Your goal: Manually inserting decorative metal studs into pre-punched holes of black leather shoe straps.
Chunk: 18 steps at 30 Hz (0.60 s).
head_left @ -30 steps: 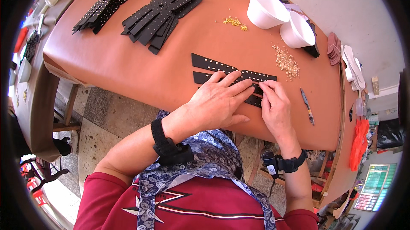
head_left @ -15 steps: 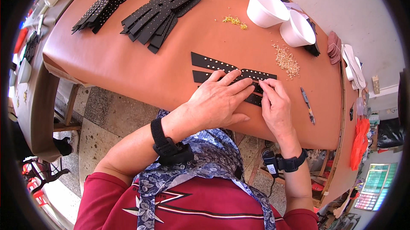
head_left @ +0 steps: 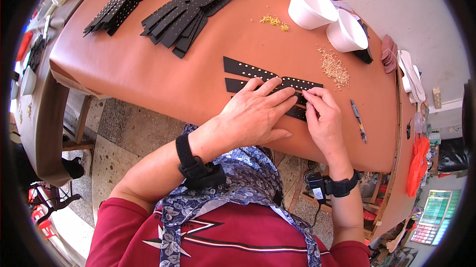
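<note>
A black piece cut into long strips [head_left: 237, 68], dotted with rows of small pale studs, lies on the brown-covered table in front of me. Across its middle and lower strips rests my left hand [head_left: 258, 112], palm down with fingers stretched, hiding part of it. My right hand [head_left: 325, 118] is at the right part of the piece, its thumb and fingertips pinched together on a strip. Whatever sits between those fingertips is too small to make out. Just beyond the right hand is a loose heap of tiny gold-coloured studs [head_left: 334, 69].
Two white tubs [head_left: 311, 7] stand at the far right, near a small pile of yellow bits [head_left: 275, 22]. A pen [head_left: 358, 121] lies right of my right hand. Stacks of black studded pieces [head_left: 186, 17] are at the far left. The table [head_left: 124, 79] curves round nearby.
Little differs: the table and the piece sit slightly higher in the picture. My left hand stays on the strips, and my right fingertips stay pinched at nearly the same spot.
</note>
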### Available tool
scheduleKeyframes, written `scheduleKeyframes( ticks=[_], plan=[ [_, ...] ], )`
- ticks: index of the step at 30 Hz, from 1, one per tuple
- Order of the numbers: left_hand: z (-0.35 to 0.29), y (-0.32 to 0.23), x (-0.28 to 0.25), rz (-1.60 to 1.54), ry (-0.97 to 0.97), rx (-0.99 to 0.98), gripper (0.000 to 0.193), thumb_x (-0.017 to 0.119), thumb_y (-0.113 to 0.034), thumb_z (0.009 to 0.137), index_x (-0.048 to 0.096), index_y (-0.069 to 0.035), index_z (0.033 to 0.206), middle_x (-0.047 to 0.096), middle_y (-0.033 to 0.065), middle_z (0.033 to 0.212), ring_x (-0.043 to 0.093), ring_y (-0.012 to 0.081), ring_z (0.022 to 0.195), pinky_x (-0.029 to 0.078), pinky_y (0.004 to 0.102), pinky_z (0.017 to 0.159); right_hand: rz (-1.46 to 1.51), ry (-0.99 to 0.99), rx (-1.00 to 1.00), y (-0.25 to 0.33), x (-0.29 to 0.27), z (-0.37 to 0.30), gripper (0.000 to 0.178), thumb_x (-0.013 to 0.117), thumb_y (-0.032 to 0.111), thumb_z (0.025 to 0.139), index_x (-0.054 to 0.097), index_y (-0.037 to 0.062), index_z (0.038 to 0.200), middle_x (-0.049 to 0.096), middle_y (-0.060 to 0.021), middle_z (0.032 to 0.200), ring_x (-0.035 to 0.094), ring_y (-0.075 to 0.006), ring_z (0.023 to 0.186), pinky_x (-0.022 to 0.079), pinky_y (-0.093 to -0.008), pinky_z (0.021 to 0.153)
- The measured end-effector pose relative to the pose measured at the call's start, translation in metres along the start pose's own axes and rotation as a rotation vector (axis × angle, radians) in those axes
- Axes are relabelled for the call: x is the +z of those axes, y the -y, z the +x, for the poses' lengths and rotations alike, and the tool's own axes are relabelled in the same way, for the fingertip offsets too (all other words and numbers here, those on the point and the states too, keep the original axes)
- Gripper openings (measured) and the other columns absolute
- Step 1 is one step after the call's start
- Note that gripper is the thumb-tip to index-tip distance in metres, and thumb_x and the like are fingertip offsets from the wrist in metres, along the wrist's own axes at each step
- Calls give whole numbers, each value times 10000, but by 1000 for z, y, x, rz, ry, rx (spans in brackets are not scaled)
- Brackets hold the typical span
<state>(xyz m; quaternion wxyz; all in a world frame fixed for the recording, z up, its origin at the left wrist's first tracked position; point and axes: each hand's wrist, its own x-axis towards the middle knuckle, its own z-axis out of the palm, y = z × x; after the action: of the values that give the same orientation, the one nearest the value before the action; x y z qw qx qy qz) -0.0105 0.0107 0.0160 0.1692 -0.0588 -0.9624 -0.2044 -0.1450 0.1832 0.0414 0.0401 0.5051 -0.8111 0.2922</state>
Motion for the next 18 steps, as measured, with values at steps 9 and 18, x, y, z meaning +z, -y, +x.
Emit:
scheduleKeyframes(
  ticks=[9,18],
  plan=[
    [-1,0,2,10,3,-2,711,717,-518,845,573,-109,1409,525,76,1478,413,319,1417,343,528,1133,43,-18,26,1,1,0,216,623,-39,895,699,-53,1096,645,-153,1084,670,-304,960,550,-371,846],
    [-1,0,1,8,1,-2,716,722,-521,840,573,-109,1406,524,74,1477,413,317,1414,343,523,1133,-128,-33,-86,-4,5,-6,230,648,-13,883,708,-25,1104,647,-139,1110,661,-326,976,548,-407,852]
  ],
)
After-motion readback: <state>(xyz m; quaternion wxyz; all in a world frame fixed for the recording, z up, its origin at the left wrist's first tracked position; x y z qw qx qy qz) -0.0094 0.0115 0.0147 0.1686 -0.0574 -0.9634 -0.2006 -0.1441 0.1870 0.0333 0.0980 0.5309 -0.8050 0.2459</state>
